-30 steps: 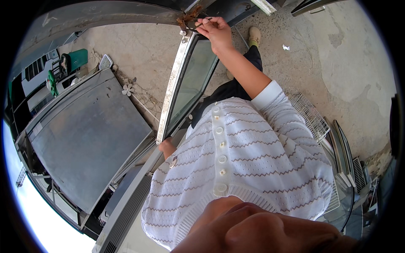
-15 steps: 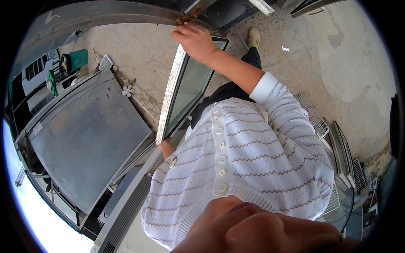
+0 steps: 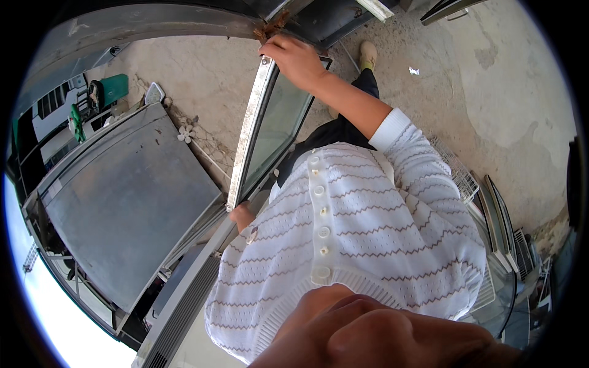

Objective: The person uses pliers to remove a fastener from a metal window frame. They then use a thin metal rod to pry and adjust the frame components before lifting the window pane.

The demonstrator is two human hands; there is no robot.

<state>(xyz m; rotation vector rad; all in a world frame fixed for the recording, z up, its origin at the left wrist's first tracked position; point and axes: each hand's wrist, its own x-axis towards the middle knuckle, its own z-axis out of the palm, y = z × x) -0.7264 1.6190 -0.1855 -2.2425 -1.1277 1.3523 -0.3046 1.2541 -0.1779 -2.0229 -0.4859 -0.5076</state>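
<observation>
soft daylight, fisheye view: sky (image 3: 67, 310) overexposed at eight o'clock — blue-fringed at the rim; concrete floor (image 3: 503, 73) evenly lit at two; grey panel (image 3: 129, 202) dully sheened at nine; black vignetting all round.

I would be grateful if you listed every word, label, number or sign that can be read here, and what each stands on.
None can be read.
Metal-framed glass panel, right hand at its upper end: spots on the frame, no readable text.
Curved metal beam: a pale mark, too unclear to call lettering.
Grey sheet: scuffs only.
Green object: too small to tell.
</observation>
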